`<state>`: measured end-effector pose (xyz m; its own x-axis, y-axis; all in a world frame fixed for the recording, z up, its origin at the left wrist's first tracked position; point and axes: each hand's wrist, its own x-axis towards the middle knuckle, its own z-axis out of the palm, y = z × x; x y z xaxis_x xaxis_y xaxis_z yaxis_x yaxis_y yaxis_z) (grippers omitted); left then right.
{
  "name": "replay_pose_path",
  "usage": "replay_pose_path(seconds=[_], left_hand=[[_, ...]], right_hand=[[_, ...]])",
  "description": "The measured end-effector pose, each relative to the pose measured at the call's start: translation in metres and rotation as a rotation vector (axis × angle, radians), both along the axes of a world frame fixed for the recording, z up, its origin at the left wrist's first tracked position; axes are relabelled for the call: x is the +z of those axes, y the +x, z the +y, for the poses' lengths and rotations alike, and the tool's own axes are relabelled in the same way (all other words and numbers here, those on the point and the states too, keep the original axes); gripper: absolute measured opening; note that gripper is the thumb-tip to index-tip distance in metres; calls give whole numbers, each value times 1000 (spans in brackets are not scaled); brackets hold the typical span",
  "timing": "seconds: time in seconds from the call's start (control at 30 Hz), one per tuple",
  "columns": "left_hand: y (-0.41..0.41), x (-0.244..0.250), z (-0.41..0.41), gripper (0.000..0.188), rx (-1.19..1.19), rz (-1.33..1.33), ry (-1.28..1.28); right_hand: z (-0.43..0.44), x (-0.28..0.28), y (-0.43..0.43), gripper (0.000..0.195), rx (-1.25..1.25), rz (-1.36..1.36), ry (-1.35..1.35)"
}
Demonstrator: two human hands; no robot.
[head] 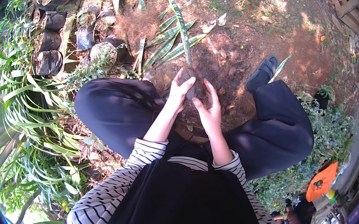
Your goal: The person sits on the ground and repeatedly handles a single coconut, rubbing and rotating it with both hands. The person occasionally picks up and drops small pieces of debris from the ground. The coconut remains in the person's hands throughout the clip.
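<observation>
Both hands are round the fibrous root ball of a snake plant, in front of my lap. My left hand grips its left side, the thumb on top. My right hand cups its right side with curved fingers. From the root ball a long variegated snake plant leaf points up and away. More snake plant leaves lie on the soil just beyond, beside a loose heap of brown fibre. The undersides of both palms and part of the root ball are hidden.
Several black plant bags stand at the left, near long-leaved green plants. A sandalled foot rests on the soil at the right, by a small upright leaf. Low shrubs and an orange cloth lie farther right. Another person is at lower right.
</observation>
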<state>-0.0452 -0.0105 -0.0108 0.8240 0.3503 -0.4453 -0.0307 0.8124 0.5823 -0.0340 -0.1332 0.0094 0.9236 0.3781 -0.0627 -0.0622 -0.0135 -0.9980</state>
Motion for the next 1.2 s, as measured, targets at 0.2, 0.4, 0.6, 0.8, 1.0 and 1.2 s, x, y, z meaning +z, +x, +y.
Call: replay_pose_path(seconds=[0.2,0.4,0.6,0.8,1.0,1.2], left_hand=[[-3,6,-1,93,-158,8,87],[-2,2,2,92,-153,-10,33],[5,2,7,55,-80,-63,-47],[7,20,-1,29,-45,104,126],[12,19,0,31,-17,208,173],[14,14,3,33,-61,-101,15]], right_hand=[[-7,-12,6,49,-28,267,46],[-3,-19,3,47,-53,121,-26],[-2,2,6,47,-80,119,-67],[7,14,-23,48,-132,-308,-268],[4,7,-15,45,-107,-191,-214],[-19,0,10,43,39,325,74]])
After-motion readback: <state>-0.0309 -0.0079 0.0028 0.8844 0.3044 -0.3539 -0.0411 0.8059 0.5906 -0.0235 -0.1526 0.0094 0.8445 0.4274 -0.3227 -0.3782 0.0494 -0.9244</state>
